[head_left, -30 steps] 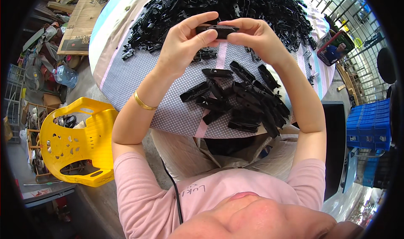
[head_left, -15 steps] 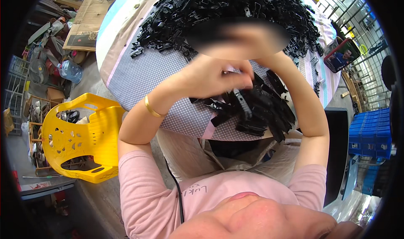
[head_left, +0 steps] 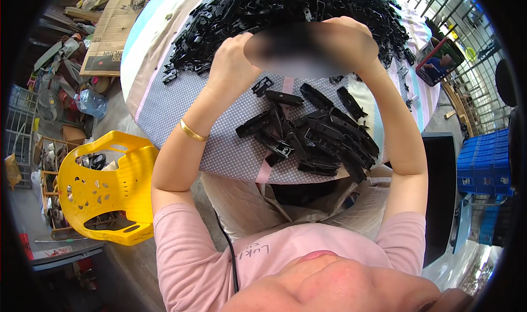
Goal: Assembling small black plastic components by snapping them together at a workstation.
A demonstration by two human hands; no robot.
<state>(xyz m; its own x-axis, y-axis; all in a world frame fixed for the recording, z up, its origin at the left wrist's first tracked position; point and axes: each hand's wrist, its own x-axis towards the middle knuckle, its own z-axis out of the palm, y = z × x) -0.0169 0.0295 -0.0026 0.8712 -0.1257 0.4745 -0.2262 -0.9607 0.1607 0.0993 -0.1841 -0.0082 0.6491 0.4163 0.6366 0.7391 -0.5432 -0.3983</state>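
My left hand (head_left: 230, 65) and my right hand (head_left: 354, 43) are raised together above a round table covered with a dotted cloth (head_left: 219, 147). A smeared patch hides the fingertips. A dark shape shows between them, which looks like a black plastic part (head_left: 280, 45) gripped by both hands. A gold bangle (head_left: 193, 131) circles my left wrist. Behind the hands lies a big heap of black plastic parts (head_left: 274, 4). A smaller pile of the same parts (head_left: 324, 141) sits by the table's near edge, under my forearms.
A yellow plastic chair (head_left: 104, 191) stands left of the table. Cardboard (head_left: 110, 37), a water bottle (head_left: 90, 103) and clutter lie on the floor at the far left. A phone (head_left: 439, 62) rests at the table's right edge. Blue crates (head_left: 483, 163) are stacked at the right.
Both hands stay together on the black part and have shifted slightly up and away from me. The view has tilted a little, so the table sits higher in the picture.
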